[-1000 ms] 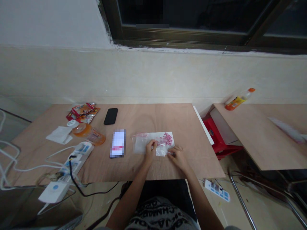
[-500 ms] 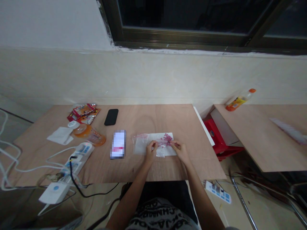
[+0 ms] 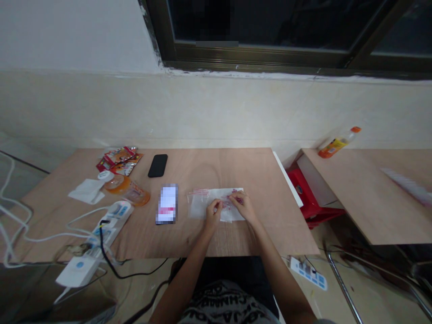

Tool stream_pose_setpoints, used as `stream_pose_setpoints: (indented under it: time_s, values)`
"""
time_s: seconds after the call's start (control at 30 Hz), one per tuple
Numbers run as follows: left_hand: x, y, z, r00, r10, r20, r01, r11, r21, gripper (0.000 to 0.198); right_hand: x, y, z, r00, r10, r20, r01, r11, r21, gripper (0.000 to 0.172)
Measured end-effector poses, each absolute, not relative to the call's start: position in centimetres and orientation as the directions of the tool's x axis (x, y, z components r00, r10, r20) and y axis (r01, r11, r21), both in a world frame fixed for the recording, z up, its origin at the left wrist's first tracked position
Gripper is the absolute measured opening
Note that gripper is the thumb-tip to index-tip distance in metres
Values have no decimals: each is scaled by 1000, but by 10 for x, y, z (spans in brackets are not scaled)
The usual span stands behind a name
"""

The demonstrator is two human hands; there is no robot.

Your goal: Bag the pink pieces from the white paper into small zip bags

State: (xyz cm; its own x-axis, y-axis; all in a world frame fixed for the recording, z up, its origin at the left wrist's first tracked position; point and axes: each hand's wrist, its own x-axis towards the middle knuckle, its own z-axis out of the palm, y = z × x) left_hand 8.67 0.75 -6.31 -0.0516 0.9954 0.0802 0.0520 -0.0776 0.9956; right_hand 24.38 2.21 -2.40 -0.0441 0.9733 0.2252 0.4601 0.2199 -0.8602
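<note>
On the near part of the tabletop [image 3: 270, 234], the left hand [image 3: 212, 212] pinches a small clear bag [image 3: 226, 216] by its left edge, over a white sheet [image 3: 239, 216]. The right hand's [image 3: 242, 204] fingers bunch at the bag's far side, partly covering pink beads [image 3: 234, 191]; whether they grip anything, I cannot tell. Left of both lie a larger clear bag [image 3: 196, 208] and a lit phone [image 3: 167, 203].
</note>
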Motion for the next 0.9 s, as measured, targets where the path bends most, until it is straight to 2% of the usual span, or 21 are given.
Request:
stream_pose_setpoints:
  time_s: [0.3, 0.63, 0.9]
  values:
    - [87, 5, -56, -63, 996, 61, 56, -57, 997, 31, 273, 14, -36, 98, 967, 234, 518, 151, -842, 31]
    - [88, 5, -55, -82, 994, 65, 52, -61, 997, 33, 291, -8, -51, 124, 976, 180, 780, 16, -625, 24]
    - [88, 5, -53, -89, 994, 69, 54, -64, 996, 36, 285, -14, -49, 97, 976, 196, 831, 29, -556, 22]
